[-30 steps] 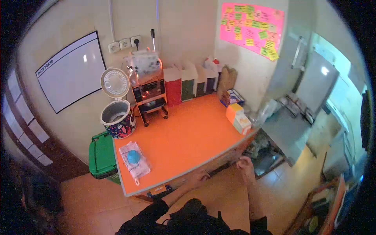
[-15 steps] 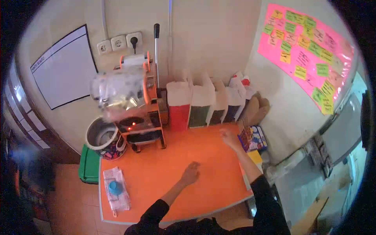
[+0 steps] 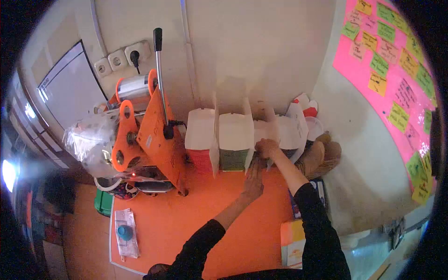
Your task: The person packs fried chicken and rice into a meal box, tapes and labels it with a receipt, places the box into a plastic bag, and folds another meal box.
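Observation:
Nested paper food boxes stand in several stacks along the back of the orange table. My right hand point(image 3: 267, 147) is at the front top edge of the third stack point(image 3: 265, 128), fingers curled in on a paper box there. Its raised flap is blurred. Just below, my left hand point(image 3: 254, 179) points upward with fingers stretched out, touching or close to the front of the stacks. The green stack point(image 3: 234, 156) is left of my hands, and the red stack point(image 3: 200, 156) is farther left. A fourth stack point(image 3: 291, 133) stands to the right.
An orange sealing machine point(image 3: 156, 140) with a long upright lever and film roll stands at the left. A blue cup point(image 3: 124, 232) sits on a plastic packet point(image 3: 127, 252) near the left edge. Brown cardboard pieces point(image 3: 312, 161) lean against the right wall.
Both hands have moved forward to the box stacks; before, they hovered apart over the table. My right hand has closed at the third stack. The view has shifted closer and to the right.

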Available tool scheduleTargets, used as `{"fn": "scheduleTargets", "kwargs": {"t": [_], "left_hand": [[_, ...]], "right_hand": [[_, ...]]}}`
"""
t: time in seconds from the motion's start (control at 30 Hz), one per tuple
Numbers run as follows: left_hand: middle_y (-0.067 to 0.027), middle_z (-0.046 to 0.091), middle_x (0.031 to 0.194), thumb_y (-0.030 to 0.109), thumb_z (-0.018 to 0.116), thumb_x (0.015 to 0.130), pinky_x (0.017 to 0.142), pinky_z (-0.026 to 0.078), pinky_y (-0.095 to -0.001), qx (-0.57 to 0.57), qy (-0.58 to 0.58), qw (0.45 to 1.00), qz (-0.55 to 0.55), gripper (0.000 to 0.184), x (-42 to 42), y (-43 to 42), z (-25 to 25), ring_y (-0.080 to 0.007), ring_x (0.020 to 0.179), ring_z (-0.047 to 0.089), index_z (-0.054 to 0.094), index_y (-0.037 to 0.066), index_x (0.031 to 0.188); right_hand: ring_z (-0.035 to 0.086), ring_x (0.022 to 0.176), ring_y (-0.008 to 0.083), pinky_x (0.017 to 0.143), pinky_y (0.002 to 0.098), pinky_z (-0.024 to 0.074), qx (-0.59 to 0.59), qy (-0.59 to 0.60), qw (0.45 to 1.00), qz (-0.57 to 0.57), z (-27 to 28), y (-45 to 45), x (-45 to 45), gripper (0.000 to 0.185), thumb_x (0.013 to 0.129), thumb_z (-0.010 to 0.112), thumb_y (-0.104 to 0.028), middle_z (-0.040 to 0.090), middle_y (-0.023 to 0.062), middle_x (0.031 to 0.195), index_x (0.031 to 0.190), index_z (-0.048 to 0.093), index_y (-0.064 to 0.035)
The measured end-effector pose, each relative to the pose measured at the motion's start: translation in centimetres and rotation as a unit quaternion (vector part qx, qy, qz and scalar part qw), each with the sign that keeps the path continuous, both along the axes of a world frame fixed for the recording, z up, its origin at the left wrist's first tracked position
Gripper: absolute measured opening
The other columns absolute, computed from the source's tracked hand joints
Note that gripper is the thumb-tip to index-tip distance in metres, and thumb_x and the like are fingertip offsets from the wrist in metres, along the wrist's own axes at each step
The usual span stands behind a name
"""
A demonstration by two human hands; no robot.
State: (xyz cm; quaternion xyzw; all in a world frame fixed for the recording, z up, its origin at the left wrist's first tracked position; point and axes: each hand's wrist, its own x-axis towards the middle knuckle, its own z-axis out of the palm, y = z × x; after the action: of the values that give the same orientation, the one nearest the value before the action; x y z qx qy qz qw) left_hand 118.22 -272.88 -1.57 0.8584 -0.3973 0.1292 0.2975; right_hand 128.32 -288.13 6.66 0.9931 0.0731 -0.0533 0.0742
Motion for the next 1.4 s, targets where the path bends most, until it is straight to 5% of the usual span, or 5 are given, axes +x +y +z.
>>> {"fn": "scheduleTargets", "kwargs": {"t": [0.57, 0.93, 1.07, 1.13, 1.4], "left_hand": [[-0.025, 0.024, 0.146, 0.026, 0.061, 0.067, 0.115, 0.014, -0.0429, 0.257, 0.041, 0.959, 0.114, 0.089, 0.1, -2.2, 2.7, -0.0358, 0.137, 0.022, 0.023, -0.007, 0.14], [-0.021, 0.018, 0.15, 0.04, 0.059, 0.081, 0.113, 0.017, -0.0454, -0.034, 0.131, 0.991, 0.0, 0.084, -0.3, -3.3, -1.6, -0.0354, 0.137, 0.022, 0.02, 0.004, 0.145], [-0.0132, 0.024, 0.15, 0.061, 0.038, 0.09, 0.112, 0.018, -0.0481, -0.25, 0.507, 0.811, -0.151, 0.073, -7.4, 7.2, 10.6, -0.0321, 0.137, 0.025, 0.027, 0.013, 0.145], [-0.0082, 0.026, 0.15, 0.073, 0.032, 0.084, 0.112, 0.018, -0.0493, -0.412, 0.623, 0.591, -0.305, 0.083, -10.9, 14.5, 14.2, -0.03, 0.135, 0.028, 0.026, 0.016, 0.146], [-0.0143, 0.031, 0.145, 0.089, 0.039, 0.065, 0.11, 0.025, -0.0465, -0.8, 0.345, 0.481, -0.094, 0.115, -37.1, 53.0, 9.2, -0.0319, 0.131, 0.033, 0.024, 0.008, 0.145]], "right_hand": [[0.063, 0.087, 0.0339, 0.076, 0.0444, 0.0522, 0.031, -0.002, 0.993, 0.117, 2.4, -0.7, -1.3, 0.025, 0.07, 0.065, -0.013, 0.063, 0.0133, 0.096, 0.094, 0.062, -0.0082], [0.059, 0.093, 0.0403, 0.08, 0.047, 0.0458, 0.156, -0.143, 0.974, 0.077, 23.7, 0.2, -9.5, 0.025, 0.076, 0.058, -0.005, 0.063, 0.0218, 0.095, 0.101, 0.06, 0.0005], [0.061, 0.086, 0.035, 0.078, 0.0432, 0.0451, 0.297, -0.338, 0.889, 0.089, 28.8, 6.6, -20.5, 0.026, 0.09, 0.052, -0.014, 0.063, 0.0206, 0.089, 0.108, 0.055, 0.0047], [0.061, 0.085, 0.0329, 0.078, 0.0424, 0.0457, 0.387, -0.301, 0.867, 0.088, 28.1, 12.2, -26.9, 0.026, 0.094, 0.044, -0.013, 0.063, 0.0179, 0.088, 0.109, 0.056, 0.0043], [0.062, 0.082, 0.0233, 0.075, 0.0358, 0.0492, 0.254, -0.055, 0.712, 0.652, 14.6, 42.7, -40.3, 0.02, 0.071, 0.058, -0.014, 0.061, 0.006, 0.085, 0.091, 0.06, -0.0105]]}}
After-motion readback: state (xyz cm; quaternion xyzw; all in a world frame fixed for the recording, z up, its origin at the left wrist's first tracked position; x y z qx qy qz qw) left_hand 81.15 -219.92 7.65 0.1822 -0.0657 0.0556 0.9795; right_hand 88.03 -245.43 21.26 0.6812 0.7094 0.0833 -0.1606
